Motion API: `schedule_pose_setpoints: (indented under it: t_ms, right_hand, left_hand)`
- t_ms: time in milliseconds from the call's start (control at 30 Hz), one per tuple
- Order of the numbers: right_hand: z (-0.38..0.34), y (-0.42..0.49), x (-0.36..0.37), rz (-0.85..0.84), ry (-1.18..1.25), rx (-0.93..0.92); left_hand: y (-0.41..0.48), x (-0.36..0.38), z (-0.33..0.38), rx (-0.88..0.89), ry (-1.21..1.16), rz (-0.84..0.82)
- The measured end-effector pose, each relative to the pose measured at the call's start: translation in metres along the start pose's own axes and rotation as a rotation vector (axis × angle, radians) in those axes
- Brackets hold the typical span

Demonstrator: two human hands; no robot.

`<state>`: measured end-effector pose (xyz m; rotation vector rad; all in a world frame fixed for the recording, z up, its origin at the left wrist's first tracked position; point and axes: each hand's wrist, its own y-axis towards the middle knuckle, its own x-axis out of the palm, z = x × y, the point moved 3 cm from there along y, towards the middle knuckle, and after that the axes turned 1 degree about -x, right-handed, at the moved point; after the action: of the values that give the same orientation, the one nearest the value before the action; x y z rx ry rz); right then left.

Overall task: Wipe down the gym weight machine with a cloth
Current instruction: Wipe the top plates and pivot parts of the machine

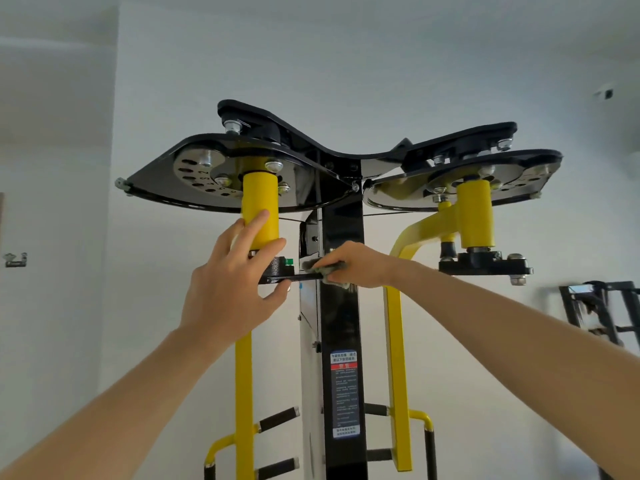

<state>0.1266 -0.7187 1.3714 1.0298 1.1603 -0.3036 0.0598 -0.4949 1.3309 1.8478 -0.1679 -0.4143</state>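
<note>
The weight machine has a black central post [341, 313] and two yellow swing arms under black top plates. My left hand [232, 282] wraps around the base of the left yellow pivot cylinder [260, 209], thumb under the small black bracket plate [277, 270]. My right hand [353, 266] grips a small grey-green cloth [327, 268] and presses it against the black bracket where it meets the post. Most of the cloth is hidden inside the fingers.
The right yellow arm [394, 358] hangs beside the post, with black foam-grip handles [278, 419] lower down. A black top plate [346, 147] spreads overhead. A black metal rack [602, 313] stands at the far right against the white wall.
</note>
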Motion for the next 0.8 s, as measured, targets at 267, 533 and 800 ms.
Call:
schedule_pose_setpoints:
  t_ms: [267, 533, 800]
  right_hand:
    - [0.045, -0.043, -0.036, -0.142, -0.312, 0.138]
    - [0.069, -0.097, -0.082, -0.247, -0.403, 0.122]
    - [0.077, -0.141, -0.098, -0.083, -0.360, 0.059]
  left_hand:
    - [-0.010, 0.001, 0.019, 0.002, 0.118, 0.058]
    - [0.005, 0.031, 0.095, 0.063, 0.029, 0.009]
    - [0.069, 0.096, 0.193, -0.035, -0.646, -0.358]
